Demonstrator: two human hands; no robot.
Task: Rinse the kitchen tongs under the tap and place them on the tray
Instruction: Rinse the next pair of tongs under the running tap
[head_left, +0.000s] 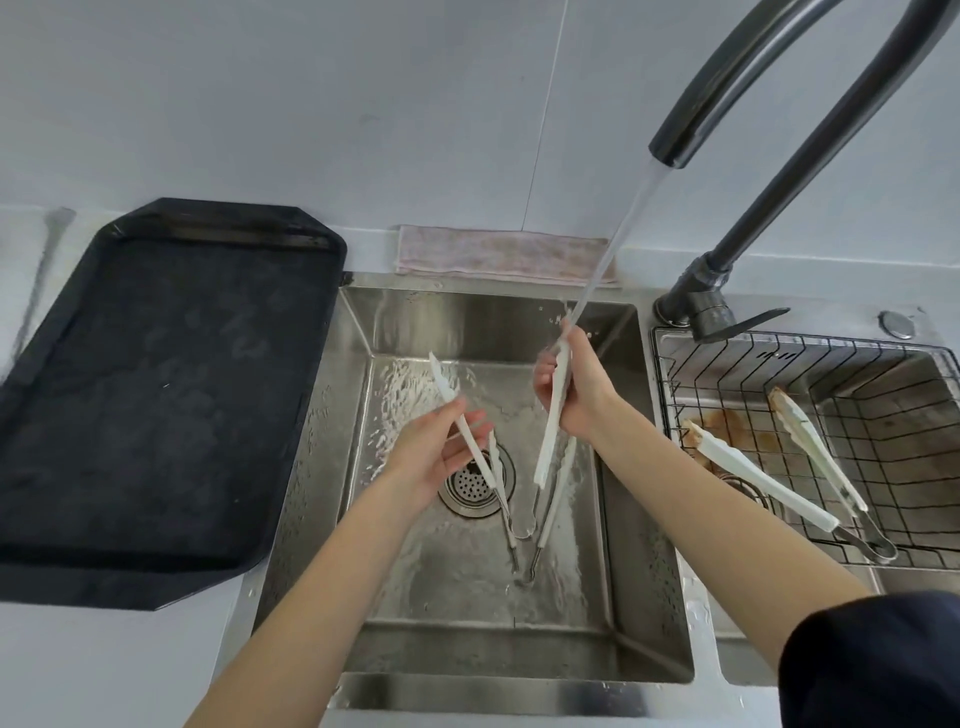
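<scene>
So both hands are over the stainless steel sink basin (649, 597) with the water running; the right hand (574, 395) is closed around one white-tipped arm of a pair of metal kitchen tongs (551, 441), holding that tip straight up into the stream from the dark curved tap (727, 98); the hinge end hangs down near the bottom of the basin. The left hand (441, 452) pinches a second pair of white-tipped tongs (467, 431) between thumb and fingers, tips pointing up and away, its metal end down by the round drain strainer (470, 491). The black plastic tray (156, 389) sits on the counter just left of the sink; a third, dirty-looking pair of tongs (779, 488) lies in the black wire basket (883, 467) on the right; a folded pinkish cloth (498, 254) rests behind the basin.
</scene>
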